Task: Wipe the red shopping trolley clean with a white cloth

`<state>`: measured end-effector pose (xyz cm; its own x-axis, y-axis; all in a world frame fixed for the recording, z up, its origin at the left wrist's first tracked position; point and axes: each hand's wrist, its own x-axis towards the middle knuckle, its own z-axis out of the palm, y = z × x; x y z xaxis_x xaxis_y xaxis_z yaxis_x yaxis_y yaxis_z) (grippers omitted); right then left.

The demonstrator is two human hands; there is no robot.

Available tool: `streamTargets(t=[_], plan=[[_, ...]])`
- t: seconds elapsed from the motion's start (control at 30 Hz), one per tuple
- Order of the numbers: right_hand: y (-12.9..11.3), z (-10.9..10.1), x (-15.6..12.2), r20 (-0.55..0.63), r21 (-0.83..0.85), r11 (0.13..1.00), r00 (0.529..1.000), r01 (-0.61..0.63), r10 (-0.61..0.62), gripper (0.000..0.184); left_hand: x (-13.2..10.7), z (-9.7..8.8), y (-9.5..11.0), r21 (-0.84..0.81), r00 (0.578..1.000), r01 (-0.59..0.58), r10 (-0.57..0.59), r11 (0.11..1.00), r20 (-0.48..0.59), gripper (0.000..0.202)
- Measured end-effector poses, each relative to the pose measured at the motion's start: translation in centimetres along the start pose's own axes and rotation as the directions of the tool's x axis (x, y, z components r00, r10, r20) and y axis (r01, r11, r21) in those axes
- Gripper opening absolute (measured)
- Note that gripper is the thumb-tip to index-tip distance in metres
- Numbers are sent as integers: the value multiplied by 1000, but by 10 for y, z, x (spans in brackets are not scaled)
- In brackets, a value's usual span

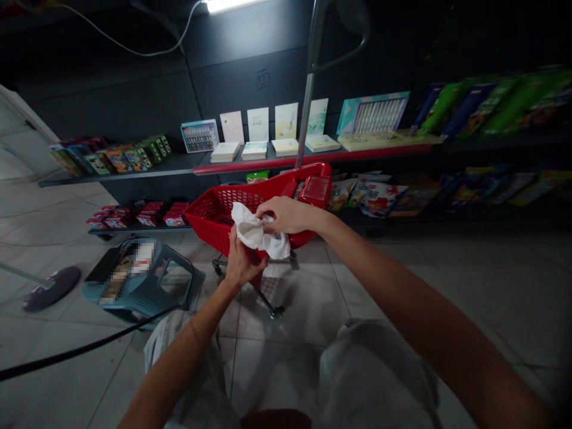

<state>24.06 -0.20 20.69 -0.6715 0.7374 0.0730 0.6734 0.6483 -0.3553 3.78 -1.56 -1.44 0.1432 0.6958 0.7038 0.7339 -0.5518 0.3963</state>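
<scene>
Head view, right hand (pixel 286 214) pinching white cloth (pixel 250 234), left hand (pixel 241 262) against red cart (pixel 206 221), its grip unclear

Cart (pixel 206 219) partly hidden, green packets (pixel 513 107) blurred, stool-top items (pixel 129 268) pixelated

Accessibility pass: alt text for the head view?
Right hand holds a crumpled white cloth at a red plastic shopping cart, left hand at the cloth's lower left. Behind, dark shelves hold pale books and colourful packets; a blue-grey plastic stool stands left.
</scene>
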Motion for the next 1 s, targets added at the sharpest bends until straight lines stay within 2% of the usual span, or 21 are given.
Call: streamTargets(t=[0.13,0.27,0.37,0.5,0.63,0.7,0.77,0.83,0.93,1.0], plan=[[10,-8,16,8,-165,985,998,-55,57,27,2,-4,5,-1,997,-64,63,998,-38,119],[30,-7,38,3,-419,887,976,-195,216,30,6,-9,11,-10,993,-94,93,996,-68,113],[55,-9,56,-29,-476,824,942,-308,335,35,8,-11,13,-18,994,-81,80,997,-80,112],[80,-14,75,-136,-459,754,876,-469,462,44,10,-12,13,-32,993,-92,89,995,-81,112],[90,-19,85,-173,-383,720,810,-579,560,46,11,-14,11,-47,996,-68,65,997,-62,112],[93,-22,85,-190,-343,722,797,-601,573,45,11,-14,9,-51,997,-54,51,997,-57,112],[99,-26,81,-247,-285,741,793,-609,557,43,11,-15,7,-44,997,-55,52,998,-59,111],[108,-32,72,-365,-215,762,774,-611,517,42,11,-15,6,-33,996,-70,68,997,-58,110],[130,-41,50,-561,-139,769,690,-624,458,43,11,-17,4,-30,995,-84,82,996,-56,111],[148,-47,34,-610,-92,766,644,-636,462,42,11,-18,3,-29,995,-85,83,996,-52,113]])
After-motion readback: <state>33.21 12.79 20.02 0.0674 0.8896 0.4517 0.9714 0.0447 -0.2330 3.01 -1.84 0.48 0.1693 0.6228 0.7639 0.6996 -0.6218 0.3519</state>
